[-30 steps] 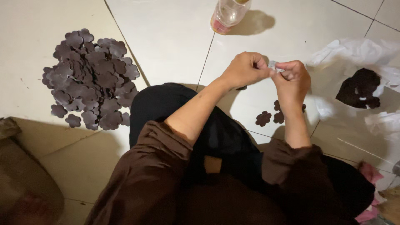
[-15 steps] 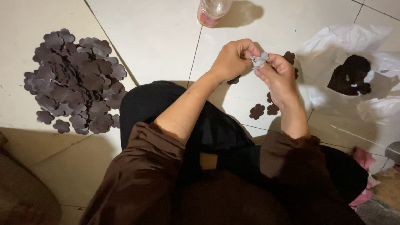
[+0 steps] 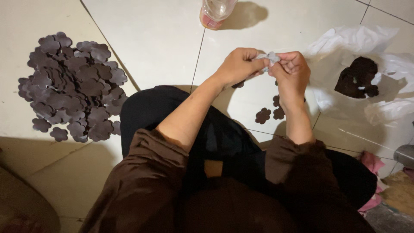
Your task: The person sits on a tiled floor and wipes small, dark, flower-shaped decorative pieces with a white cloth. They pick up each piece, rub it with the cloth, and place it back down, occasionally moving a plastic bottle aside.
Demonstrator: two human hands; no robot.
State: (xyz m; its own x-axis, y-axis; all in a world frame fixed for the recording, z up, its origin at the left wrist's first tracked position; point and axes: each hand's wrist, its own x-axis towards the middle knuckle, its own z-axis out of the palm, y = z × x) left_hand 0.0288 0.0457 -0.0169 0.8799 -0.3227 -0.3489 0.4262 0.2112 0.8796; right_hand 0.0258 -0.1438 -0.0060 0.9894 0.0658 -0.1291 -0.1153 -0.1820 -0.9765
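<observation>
A large heap of dark flower-shaped cutouts (image 3: 73, 86) lies on the pale tiled floor (image 3: 151, 39) at left, with a clear plastic bottle (image 3: 215, 12) standing at the top edge. At right, a crumpled white plastic bag (image 3: 366, 47) holds dark pieces (image 3: 358, 77); pink cloth (image 3: 371, 166) lies below it.

Small pale grey piece (image 3: 271, 57) – thin, crumpled-looking, with a lobed edge like a flower cutout. Held above the tiled floor, pinched from both sides: left hand (image 3: 238, 65) grips its left edge, right hand (image 3: 292, 71) its right edge, fingers (image 3: 288, 58) curled over it. Only the top of the piece shows between the fingertips; the rest is hidden – flat or folded cannot be told. It touches nothing but the fingers.
</observation>
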